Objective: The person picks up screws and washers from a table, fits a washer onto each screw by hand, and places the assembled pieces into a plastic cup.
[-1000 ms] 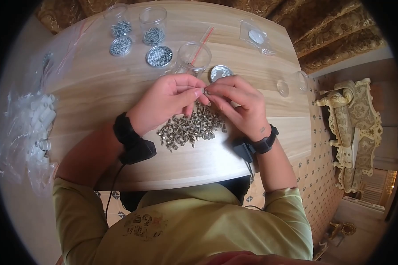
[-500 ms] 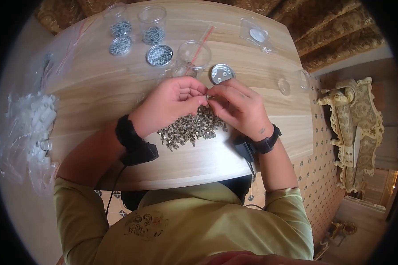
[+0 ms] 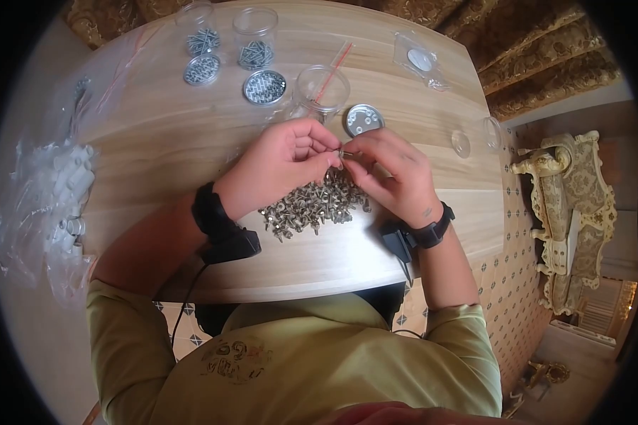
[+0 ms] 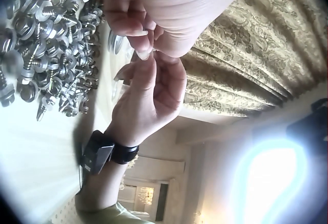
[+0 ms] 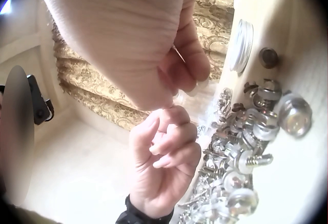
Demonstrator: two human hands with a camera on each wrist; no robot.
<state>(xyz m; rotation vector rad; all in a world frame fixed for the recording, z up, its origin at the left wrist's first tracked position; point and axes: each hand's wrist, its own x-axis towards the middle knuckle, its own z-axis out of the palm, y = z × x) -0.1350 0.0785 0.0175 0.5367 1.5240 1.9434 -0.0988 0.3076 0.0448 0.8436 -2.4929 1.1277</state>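
Both hands meet above a heap of screws with washers on the wooden table. Between the fingertips sits one small metal screw. My left hand pinches it with thumb and forefinger, the other fingers curled in. From the other side my right hand pinches the screw with thumb and forefinger. In the left wrist view the heap lies beside the touching fingertips, which hide the screw. The right wrist view shows the left hand with folded fingers below the right palm.
Just beyond the hands stand a clear jar and a lid with several white washers. Further back are two jars of screws and two filled lids. A plastic bag of white pieces lies left; a bagged white disc lies back right.
The head view has shifted slightly. My left fingers have curled in more, and the screw shows more plainly between the fingertips than a second ago. The heap looks unchanged.
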